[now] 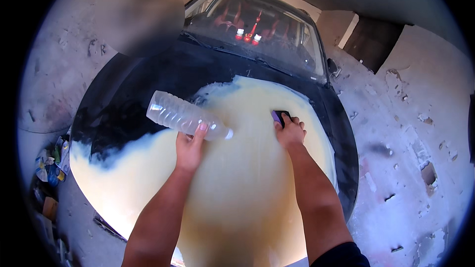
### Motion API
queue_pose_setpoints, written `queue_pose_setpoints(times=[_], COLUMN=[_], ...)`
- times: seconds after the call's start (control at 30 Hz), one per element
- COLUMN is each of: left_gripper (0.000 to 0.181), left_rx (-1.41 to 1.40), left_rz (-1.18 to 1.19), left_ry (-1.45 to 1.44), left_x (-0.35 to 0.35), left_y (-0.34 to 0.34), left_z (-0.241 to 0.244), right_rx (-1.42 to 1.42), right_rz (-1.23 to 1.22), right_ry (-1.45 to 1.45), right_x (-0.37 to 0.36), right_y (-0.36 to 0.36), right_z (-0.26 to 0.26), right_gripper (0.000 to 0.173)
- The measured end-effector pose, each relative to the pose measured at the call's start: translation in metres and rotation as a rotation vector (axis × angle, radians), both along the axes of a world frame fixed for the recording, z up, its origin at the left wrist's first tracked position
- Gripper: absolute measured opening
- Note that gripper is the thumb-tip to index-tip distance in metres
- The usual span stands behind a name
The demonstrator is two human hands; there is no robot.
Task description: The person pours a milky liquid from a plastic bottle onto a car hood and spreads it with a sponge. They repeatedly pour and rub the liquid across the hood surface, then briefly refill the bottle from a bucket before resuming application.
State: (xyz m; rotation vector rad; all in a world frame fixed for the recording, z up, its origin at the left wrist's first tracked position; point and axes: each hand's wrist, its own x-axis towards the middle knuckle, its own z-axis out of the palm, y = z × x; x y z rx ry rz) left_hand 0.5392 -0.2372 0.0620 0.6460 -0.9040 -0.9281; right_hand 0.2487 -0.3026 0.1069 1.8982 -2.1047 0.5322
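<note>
A clear ribbed plastic bottle (178, 113) lies tilted in my left hand (191, 148), its neck pointing right and a little down above the car hood. My thumb is over the bottle near its shoulder. Under my right hand (292, 131) is a small dark sanding block (284, 118) with a purple side, against the right part of the hood. The hood has a broad cream-coloured coated patch (237, 170), with thin bluish-white edges where it meets the black paint (122, 100). How much the bottle holds is hard to see.
Beyond the hood rises a dusty windshield (274, 37) with wipers and small red-and-white figurines (247, 38) behind it. Stained concrete floor (393, 178) with scraps surrounds the car. A pile of litter (53, 167) lies at left. A blurred object (148, 11) covers the upper left.
</note>
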Motion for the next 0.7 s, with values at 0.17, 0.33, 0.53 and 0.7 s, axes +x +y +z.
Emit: queue_pose_setpoints(times=[0.17,0.33,0.53,0.7], left_gripper=[0.049,0.052,0.053,0.053], left_rx=[0.059,0.067,0.002,0.040], left_rz=[0.068,0.045,0.019,0.049], left_ry=[-0.048,-0.029,-0.023,-0.023], left_x=[0.013,0.007,-0.002,0.003], left_y=[-0.002,0.006,0.003,0.000], left_z=[-0.011,-0.003,0.000,-0.009], right_rx=[-0.118,-0.108,0.068,-0.052], right_rz=[0.361,0.394,0.110,0.325], right_ry=[0.019,0.039,-0.022,0.018], right_x=[0.006,0.013,0.043,0.042], right_y=[0.129,0.188,0.009,0.064], right_z=[-0.048,-0.051,0.000,-0.037], right_gripper=[0.052,0.049,0.049,0.049])
